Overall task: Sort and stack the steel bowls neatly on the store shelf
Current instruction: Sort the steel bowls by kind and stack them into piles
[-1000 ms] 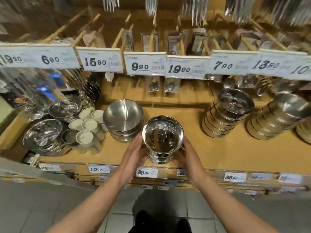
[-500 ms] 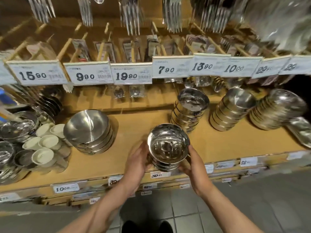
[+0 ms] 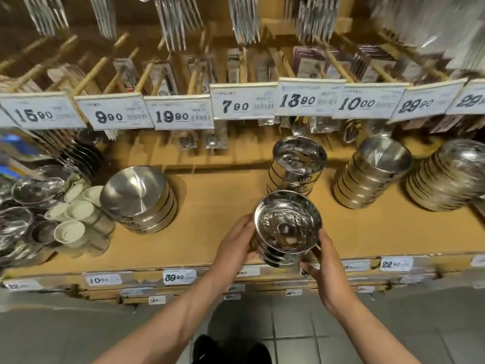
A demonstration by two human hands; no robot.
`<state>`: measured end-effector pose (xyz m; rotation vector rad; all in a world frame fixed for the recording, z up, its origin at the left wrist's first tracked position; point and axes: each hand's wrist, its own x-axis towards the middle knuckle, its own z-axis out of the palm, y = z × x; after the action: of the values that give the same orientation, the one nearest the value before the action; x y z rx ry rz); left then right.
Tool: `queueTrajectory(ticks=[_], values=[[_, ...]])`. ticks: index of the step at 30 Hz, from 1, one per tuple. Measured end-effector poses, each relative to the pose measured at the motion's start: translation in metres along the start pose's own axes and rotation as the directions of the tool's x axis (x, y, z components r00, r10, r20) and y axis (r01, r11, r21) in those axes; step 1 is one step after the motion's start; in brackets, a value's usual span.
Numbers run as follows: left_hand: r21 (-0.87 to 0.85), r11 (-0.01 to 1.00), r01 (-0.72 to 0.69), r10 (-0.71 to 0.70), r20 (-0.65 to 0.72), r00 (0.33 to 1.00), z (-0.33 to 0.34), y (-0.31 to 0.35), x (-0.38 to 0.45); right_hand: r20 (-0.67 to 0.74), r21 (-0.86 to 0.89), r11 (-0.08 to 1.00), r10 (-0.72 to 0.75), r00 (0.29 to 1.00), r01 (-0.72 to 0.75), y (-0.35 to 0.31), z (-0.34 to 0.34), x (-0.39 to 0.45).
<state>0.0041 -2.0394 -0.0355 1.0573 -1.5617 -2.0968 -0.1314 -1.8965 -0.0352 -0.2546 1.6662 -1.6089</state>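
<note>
From the head view, a small stack of shiny steel bowls (image 3: pixel 288 228) sits between both hands at the front edge of the wooden shelf (image 3: pixel 210 224). The left hand (image 3: pixel 234 247) cups the stack's side from about 9 o'clock, fingers curved against the metal; the right hand (image 3: pixel 322 261) closes its grip from 4 o'clock, fingers curled under the lowest bowl – so each grip is wrapped on the stack (whether it rests on the shelf or hangs just above it, I cannot tell).

At 12 o'clock of the held stack, just behind it, stands a taller stack of similar bowls (image 3: pixel 296 166). Further out at 2 o'clock are a stack of matte bowls (image 3: pixel 372 174) and a leaning pile of plates (image 3: pixel 451 177). At 9 o'clock, well apart, wide bowls (image 3: pixel 139 198) sit beside white cups (image 3: pixel 76 219). Price tags (image 3: pixel 244 105) hang above – cutlery behind them is blurred.
</note>
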Motion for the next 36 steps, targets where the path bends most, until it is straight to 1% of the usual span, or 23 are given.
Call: queueTrajectory(ticks=[1,4,6,8,10,12,15,17,20,22,25,27,29,32,34,36], values=[[-0.026,1.0,0.006,-0.006,-0.018,1.0,-0.003,-0.002,0.0,-0.024,0.014,1.0,-0.003,1.0,0.004,0.003,-0.001,0.0],[-0.071,0.997,0.017,-0.023,-0.073,0.997,-0.021,-0.006,-0.008,-0.166,0.097,0.995,0.03,0.986,-0.014,0.02,-0.007,-0.007],[-0.07,0.998,0.001,-0.01,-0.128,0.992,-0.039,-0.01,-0.017,-0.214,0.076,0.997,0.045,0.976,-0.029,0.036,-0.006,-0.02],[-0.05,0.999,-0.02,0.009,-0.206,0.978,-0.062,-0.014,-0.024,-0.22,0.03,0.997,0.076,0.973,-0.071,0.051,0.003,-0.033],[-0.039,0.999,-0.016,0.005,-0.27,0.963,-0.086,-0.018,-0.03,-0.201,-0.02,0.995,0.095,0.975,-0.101,0.061,0.018,-0.041],[-0.025,1.0,-0.012,0.004,-0.289,0.957,-0.109,-0.018,-0.035,-0.16,-0.059,0.993,0.095,0.983,-0.106,0.062,0.044,-0.046],[-0.014,0.999,-0.029,0.023,-0.313,0.95,-0.147,-0.016,-0.048,-0.114,-0.091,0.992,0.072,0.991,-0.083,0.056,0.094,-0.05],[0.029,0.998,-0.054,0.061,-0.346,0.936,-0.173,-0.014,-0.059,-0.084,-0.116,0.991,0.051,0.995,-0.061,0.05,0.126,-0.052],[0.168,0.982,-0.089,0.146,-0.369,0.918,-0.211,-0.01,-0.071,-0.023,-0.231,0.972,-0.059,0.998,0.052,0.044,0.168,-0.054],[0.225,0.971,-0.078,0.161,-0.381,0.91,-0.231,-0.006,-0.073,0.018,-0.29,0.951,-0.112,0.994,0.113,0.04,0.192,-0.055],[0.219,0.973,-0.071,0.156,-0.399,0.904,-0.249,0.0,-0.071,0.094,-0.301,0.943,-0.122,0.988,0.145,0.037,0.221,-0.051],[0.215,0.975,-0.065,0.154,-0.431,0.889,-0.257,-0.001,-0.069,0.109,-0.31,0.94,-0.115,0.987,0.143,0.039,0.236,-0.044],[0.222,0.974,-0.038,0.137,-0.449,0.883,-0.261,-0.006,-0.066,0.119,-0.333,0.934,-0.097,0.988,0.132,0.044,0.249,-0.032],[0.211,0.977,-0.008,0.102,-0.434,0.895,-0.264,-0.018,-0.054,0.146,-0.342,0.935,-0.046,0.988,0.094,0.058,0.271,-0.006],[0.245,0.968,-0.049,0.154,-0.432,0.889,-0.265,-0.022,-0.042,0.184,-0.322,0.944,-0.017,0.983,0.077,0.065,0.287,0.01],[0.301,0.949,-0.098,0.231,-0.445,0.865,-0.266,-0.023,-0.032,0.211,-0.238,0.966,-0.05,0.976,0.101,0.069,0.299,0.024]])
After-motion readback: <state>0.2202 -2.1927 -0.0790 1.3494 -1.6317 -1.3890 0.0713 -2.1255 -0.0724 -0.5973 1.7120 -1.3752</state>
